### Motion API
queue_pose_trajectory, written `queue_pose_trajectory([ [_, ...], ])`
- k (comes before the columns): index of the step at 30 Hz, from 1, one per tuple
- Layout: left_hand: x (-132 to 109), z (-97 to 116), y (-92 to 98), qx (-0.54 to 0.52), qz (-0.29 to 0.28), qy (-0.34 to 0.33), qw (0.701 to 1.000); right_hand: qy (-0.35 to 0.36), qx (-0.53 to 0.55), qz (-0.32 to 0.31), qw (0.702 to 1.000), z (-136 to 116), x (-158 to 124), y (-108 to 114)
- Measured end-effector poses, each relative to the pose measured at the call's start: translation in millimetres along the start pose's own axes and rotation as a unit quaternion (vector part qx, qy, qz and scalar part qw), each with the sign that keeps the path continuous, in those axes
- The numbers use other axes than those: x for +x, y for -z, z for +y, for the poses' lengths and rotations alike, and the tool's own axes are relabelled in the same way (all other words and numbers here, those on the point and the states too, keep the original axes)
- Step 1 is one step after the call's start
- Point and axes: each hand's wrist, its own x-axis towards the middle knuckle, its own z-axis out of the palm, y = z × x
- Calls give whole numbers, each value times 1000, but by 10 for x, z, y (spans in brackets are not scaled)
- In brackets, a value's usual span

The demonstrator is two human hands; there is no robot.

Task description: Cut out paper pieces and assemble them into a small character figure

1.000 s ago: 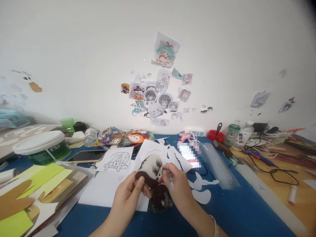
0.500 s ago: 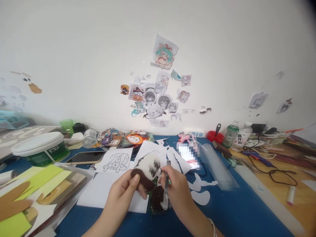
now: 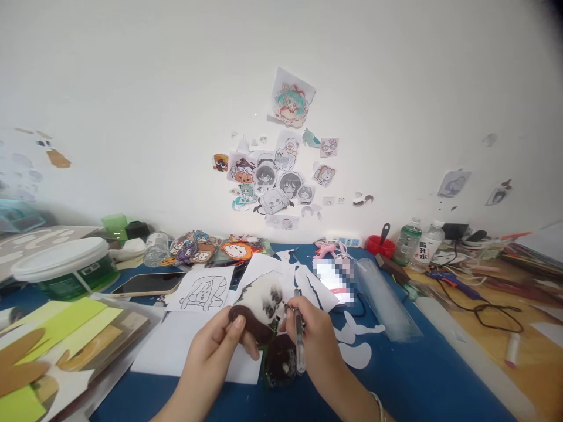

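Change: Over the last second your pen (image 3: 299,340) swung from a slant to nearly upright, its upper end meeting the edge of the brown-and-white cutout (image 3: 260,303); work along that edge looked under way.
Left hand (image 3: 220,343): You pinched the cutout's lower left corner, raised over the white sheet (image 3: 176,351).
Right hand (image 3: 314,337): You curled your fingers around the pen, above a dark brown piece (image 3: 278,364).

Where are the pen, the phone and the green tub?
pen (image 3: 299,350), head view, on its clear barrel.
phone (image 3: 147,283), head view, on its dark screen.
green tub (image 3: 59,258), head view, on its white lid.
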Motion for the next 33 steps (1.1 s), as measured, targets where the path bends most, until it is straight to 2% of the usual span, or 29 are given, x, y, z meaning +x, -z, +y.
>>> queue_pose_trajectory([
  [2,-7,4,5,-1,-4,-1,1000,-2,11,-12,1000,8,2,3],
  [4,-5,40,65,-18,15,-15,1000,-15,8,5,1000,58,36,64],
  [6,11,112,180,-60,83,-55,993,-46,-17,61,997,148,106,192],
  [7,25,152,244,-92,138,-89,982,-66,-36,83,994,200,147,272],
  [8,41,188,303,-110,182,-109,971,-75,-57,97,991,250,187,350],
  [9,60,213,348,-105,194,-110,969,-63,-77,81,992,294,221,416],
  [11,101,213,378,-48,164,-73,983,-3,-102,-23,994,348,256,486],
  [13,143,147,333,23,106,-24,994,62,-161,-114,978,358,247,467],
  [16,196,3,221,51,60,0,997,111,-247,-171,947,341,198,367],
  [21,242,-122,161,12,13,37,999,129,-251,-182,942,365,190,312],
  [24,243,-141,153,-5,-3,45,999,106,-230,-120,960,359,214,324],
  [27,220,-139,115,-3,-66,47,997,37,-105,-65,992,290,207,336],
  [30,176,-120,54,13,-139,47,989,-3,45,-90,995,175,164,339],
  [33,133,-116,-6,59,-166,58,983,0,95,-138,986,69,113,309],
])
